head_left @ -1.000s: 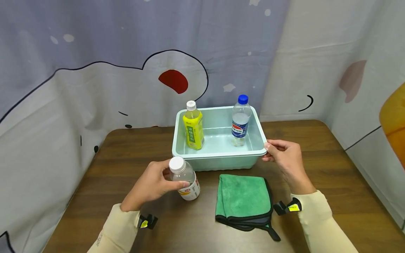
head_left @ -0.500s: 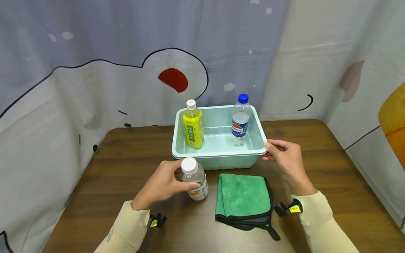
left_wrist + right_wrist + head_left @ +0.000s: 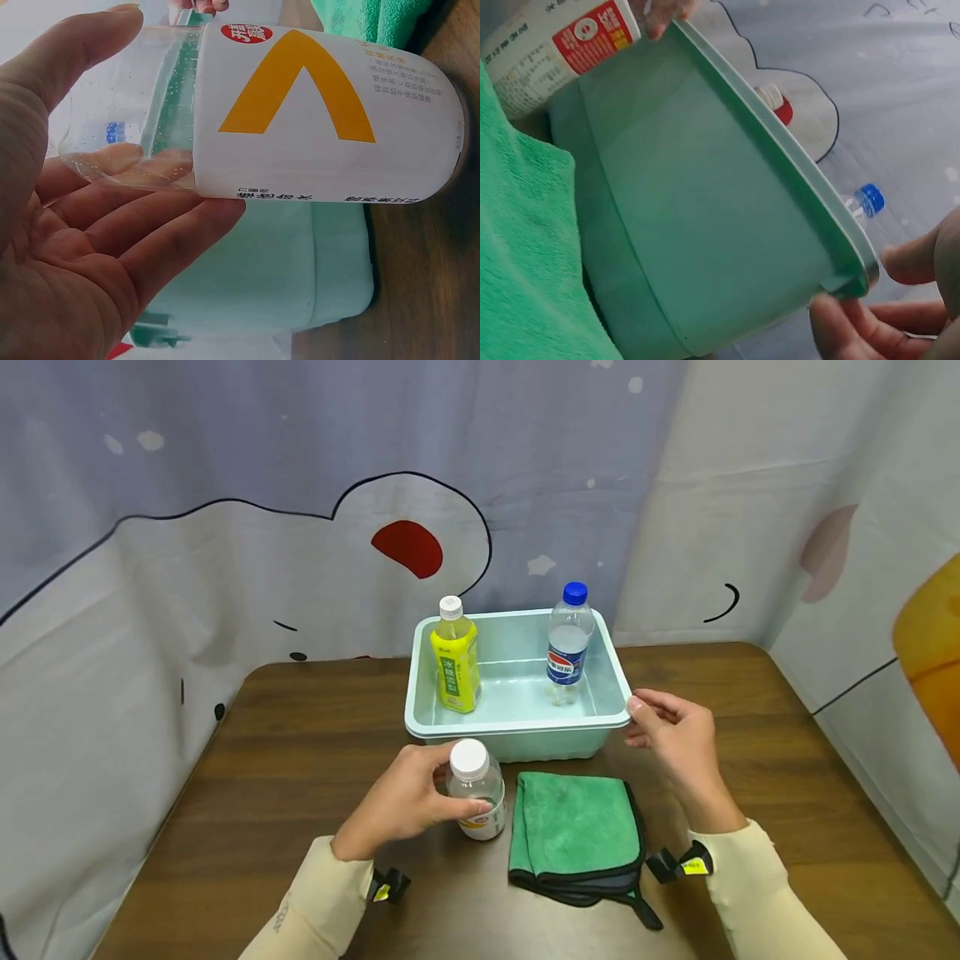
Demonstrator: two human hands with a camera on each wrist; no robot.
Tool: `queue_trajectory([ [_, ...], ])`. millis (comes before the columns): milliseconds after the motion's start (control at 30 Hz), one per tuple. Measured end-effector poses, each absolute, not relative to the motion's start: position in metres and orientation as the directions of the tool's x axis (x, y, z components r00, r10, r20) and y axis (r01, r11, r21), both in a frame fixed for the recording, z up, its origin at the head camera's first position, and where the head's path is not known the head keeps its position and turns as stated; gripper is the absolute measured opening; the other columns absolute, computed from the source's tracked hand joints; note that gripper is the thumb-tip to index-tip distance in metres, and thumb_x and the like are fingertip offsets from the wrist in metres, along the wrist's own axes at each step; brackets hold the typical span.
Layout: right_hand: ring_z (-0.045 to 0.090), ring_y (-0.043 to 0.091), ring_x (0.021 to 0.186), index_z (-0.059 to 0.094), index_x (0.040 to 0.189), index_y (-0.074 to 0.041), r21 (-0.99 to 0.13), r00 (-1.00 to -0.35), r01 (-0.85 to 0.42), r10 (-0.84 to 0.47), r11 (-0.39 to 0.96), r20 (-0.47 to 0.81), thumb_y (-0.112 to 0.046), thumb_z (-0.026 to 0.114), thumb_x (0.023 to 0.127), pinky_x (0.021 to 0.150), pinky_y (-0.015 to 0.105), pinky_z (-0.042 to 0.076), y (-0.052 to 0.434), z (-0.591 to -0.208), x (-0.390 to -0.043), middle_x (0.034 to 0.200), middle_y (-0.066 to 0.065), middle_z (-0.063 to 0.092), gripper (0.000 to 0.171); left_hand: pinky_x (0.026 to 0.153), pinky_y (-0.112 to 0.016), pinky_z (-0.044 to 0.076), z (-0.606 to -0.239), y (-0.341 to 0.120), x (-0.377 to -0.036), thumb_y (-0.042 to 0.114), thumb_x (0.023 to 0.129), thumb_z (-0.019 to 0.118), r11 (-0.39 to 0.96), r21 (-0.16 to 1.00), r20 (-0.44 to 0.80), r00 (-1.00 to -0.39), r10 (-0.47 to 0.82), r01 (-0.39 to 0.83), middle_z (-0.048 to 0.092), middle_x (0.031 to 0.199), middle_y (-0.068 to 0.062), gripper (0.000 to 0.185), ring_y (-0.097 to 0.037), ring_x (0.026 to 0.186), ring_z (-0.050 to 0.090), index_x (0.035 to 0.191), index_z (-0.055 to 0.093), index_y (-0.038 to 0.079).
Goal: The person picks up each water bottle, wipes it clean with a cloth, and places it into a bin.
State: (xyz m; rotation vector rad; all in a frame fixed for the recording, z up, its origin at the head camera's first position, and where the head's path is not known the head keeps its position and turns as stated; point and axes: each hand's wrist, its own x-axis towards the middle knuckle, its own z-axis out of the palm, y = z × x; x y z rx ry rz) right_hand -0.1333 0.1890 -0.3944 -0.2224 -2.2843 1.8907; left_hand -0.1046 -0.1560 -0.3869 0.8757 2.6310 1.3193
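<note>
My left hand (image 3: 408,802) grips a clear drink bottle (image 3: 478,797) with a white cap and white label, fingers and thumb round its upper part. The bottle stands upright in front of a pale green plastic basin (image 3: 517,727); whether it touches the table cannot be told. At the basin's right front corner, my right hand (image 3: 678,739) pinches the rim, thumb at the edge and fingers below it. Inside the basin, a yellow-labelled bottle (image 3: 456,672) stands at the left and a blue-capped Pepsi bottle (image 3: 566,656) at the right.
A folded green cloth (image 3: 577,822) with black edging lies between the forearms, just right of the held bottle. The wooden table (image 3: 315,718) meets a patterned curtain (image 3: 247,577) at the back and right. Black camera mounts sit at both wrists.
The left hand has carried the white-capped bottle to the right along the basin's front, close to the cloth. The right hand stays at the basin's corner, nearly still.
</note>
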Motion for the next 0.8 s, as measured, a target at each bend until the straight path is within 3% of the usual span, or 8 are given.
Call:
queue_trajectory([
  [200, 0.061, -0.008, 0.073, 0.067, 0.128, -0.006, -0.829, -0.893, -0.03, 0.357, 0.559, 0.273, -0.02, 0.069, 0.099, 0.066, 0.01, 0.049, 0.174, -0.405, -0.111, 0.096, 0.006, 0.074, 0.032, 0.074, -0.03, 0.062, -0.386, -0.154, -0.104, 0.026, 0.079, 0.093, 0.484, 0.735, 0.195, -0.831, 0.521, 0.476, 0.077, 0.096, 0.005, 0.038, -0.004, 0.082, 0.066, 0.109, 0.072, 0.016],
  [267, 0.061, -0.003, 0.079, 0.068, 0.124, -0.007, -0.766, -0.874, -0.033, 0.353, 0.642, 0.333, -0.016, 0.07, 0.097, 0.068, 0.01, 0.044, 0.168, -0.411, -0.104, 0.098, 0.008, 0.075, 0.029, 0.073, -0.029, 0.062, -0.387, -0.155, -0.104, 0.026, 0.079, 0.093, 0.487, 0.735, 0.193, -0.834, 0.517, 0.472, 0.077, 0.096, 0.004, 0.039, -0.004, 0.082, 0.066, 0.11, 0.072, 0.016],
  [400, 0.071, 0.017, 0.082, 0.068, 0.118, -0.004, -0.677, -0.899, -0.09, 0.232, 0.73, 0.37, -0.011, 0.071, 0.094, 0.074, 0.027, 0.053, 0.156, -0.422, -0.093, 0.096, 0.008, 0.074, 0.025, 0.074, -0.026, 0.061, -0.386, -0.155, -0.104, 0.026, 0.079, 0.093, 0.489, 0.732, 0.194, -0.833, 0.518, 0.474, 0.077, 0.097, 0.004, 0.04, -0.005, 0.082, 0.067, 0.111, 0.072, 0.016],
  [567, 0.072, 0.029, 0.092, 0.071, 0.118, -0.004, -0.514, -0.958, -0.186, -0.039, 0.838, 0.284, -0.015, 0.076, 0.091, 0.081, 0.051, 0.057, 0.143, -0.431, -0.083, 0.101, 0.009, 0.074, 0.03, 0.075, -0.025, 0.06, -0.387, -0.153, -0.105, 0.027, 0.079, 0.093, 0.495, 0.724, 0.195, -0.83, 0.522, 0.481, 0.077, 0.097, 0.005, 0.04, -0.004, 0.083, 0.067, 0.111, 0.072, 0.017],
  [733, 0.065, 0.035, 0.112, 0.072, 0.13, -0.012, -0.363, -0.933, -0.351, -0.357, 0.863, 0.053, -0.025, 0.086, 0.083, 0.097, 0.053, 0.054, 0.126, -0.433, -0.073, 0.124, 0.009, 0.072, 0.05, 0.074, -0.031, 0.062, -0.387, -0.152, -0.105, 0.028, 0.078, 0.093, 0.498, 0.724, 0.194, -0.833, 0.517, 0.478, 0.077, 0.096, 0.005, 0.04, -0.004, 0.081, 0.066, 0.111, 0.072, 0.017],
  [800, 0.061, 0.038, 0.111, 0.073, 0.13, -0.017, -0.316, -0.904, -0.395, -0.427, 0.863, -0.037, -0.025, 0.089, 0.079, 0.09, 0.054, 0.055, 0.118, -0.434, -0.07, 0.128, 0.008, 0.068, 0.054, 0.073, -0.034, 0.062, -0.387, -0.152, -0.104, 0.028, 0.078, 0.093, 0.5, 0.727, 0.188, -0.836, 0.516, 0.472, 0.077, 0.096, 0.005, 0.04, -0.004, 0.081, 0.066, 0.111, 0.072, 0.017],
])
